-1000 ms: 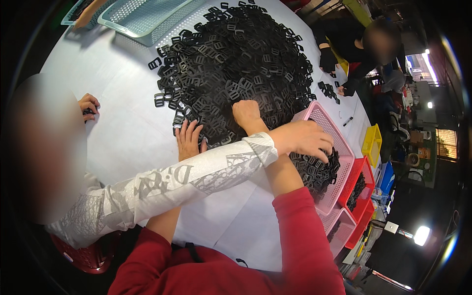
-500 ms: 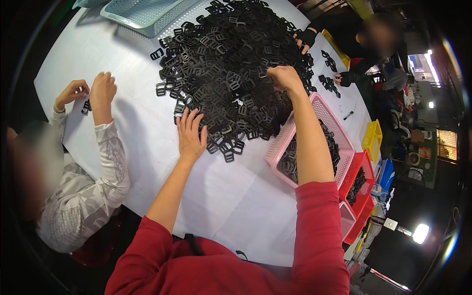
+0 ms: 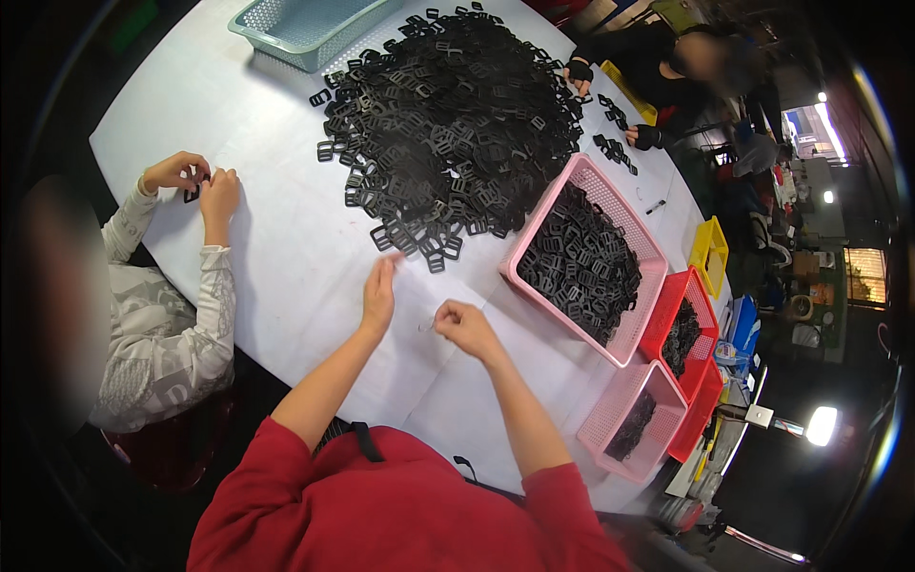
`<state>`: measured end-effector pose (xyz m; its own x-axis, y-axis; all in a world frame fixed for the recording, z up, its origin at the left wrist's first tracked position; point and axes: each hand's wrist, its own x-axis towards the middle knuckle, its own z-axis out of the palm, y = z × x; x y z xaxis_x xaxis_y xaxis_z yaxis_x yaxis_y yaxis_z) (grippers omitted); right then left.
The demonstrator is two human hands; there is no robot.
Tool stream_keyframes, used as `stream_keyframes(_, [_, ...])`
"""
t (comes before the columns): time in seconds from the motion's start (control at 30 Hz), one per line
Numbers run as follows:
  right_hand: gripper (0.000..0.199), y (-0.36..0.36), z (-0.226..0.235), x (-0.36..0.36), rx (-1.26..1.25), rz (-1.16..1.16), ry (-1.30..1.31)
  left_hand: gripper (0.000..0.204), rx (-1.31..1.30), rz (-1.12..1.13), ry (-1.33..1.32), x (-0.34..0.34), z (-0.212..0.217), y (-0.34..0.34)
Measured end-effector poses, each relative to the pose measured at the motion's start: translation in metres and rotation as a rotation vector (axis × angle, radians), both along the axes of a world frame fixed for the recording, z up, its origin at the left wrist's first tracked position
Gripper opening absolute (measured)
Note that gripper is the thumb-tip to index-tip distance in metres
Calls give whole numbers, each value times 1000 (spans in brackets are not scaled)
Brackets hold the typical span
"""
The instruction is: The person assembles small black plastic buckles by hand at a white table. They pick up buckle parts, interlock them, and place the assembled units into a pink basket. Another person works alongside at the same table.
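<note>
My right hand [image 3: 467, 329] is closed in a pinch over the white table. A small thin loop [image 3: 425, 327], too faint to name exactly, sticks out from its fingertips. My left hand [image 3: 378, 297] is just left of it, held on edge with fingers stretched and slightly blurred at the tips; it seems to hold nothing. Beyond both hands spreads a large heap of black plastic strap buckles [image 3: 457, 133]. Its nearest loose buckles [image 3: 437, 259] lie a little past my left fingertips.
To the right stand a pink basket [image 3: 624, 360] of buckles, red baskets [image 3: 705, 296], a smaller pink basket [image 3: 596, 434] and a yellow one [image 3: 708, 255]. A blue-grey basket [image 3: 315, 48] sits far left. Co-workers' hands [image 3: 219, 195] [image 3: 644, 137] handle buckles left and far right.
My right hand has come back from the heap toward me, and the thin loop came with it. My left hand has drawn off the heap's edge. The view has shifted slightly.
</note>
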<state>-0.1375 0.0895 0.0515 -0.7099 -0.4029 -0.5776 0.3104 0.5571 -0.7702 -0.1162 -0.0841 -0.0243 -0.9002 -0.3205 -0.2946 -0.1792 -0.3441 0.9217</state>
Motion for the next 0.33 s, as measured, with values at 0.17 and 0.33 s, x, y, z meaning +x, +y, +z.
stream_keyframes(0.17, [12, 7, 4, 90, -106, -46, -79, 57, 938, -425, -309, 105, 20, 24])
stream_keyframes(0.33, [22, 9, 6, 124, 9, 98, 55, 45, 735, -199, -462, 154, 9, 8])
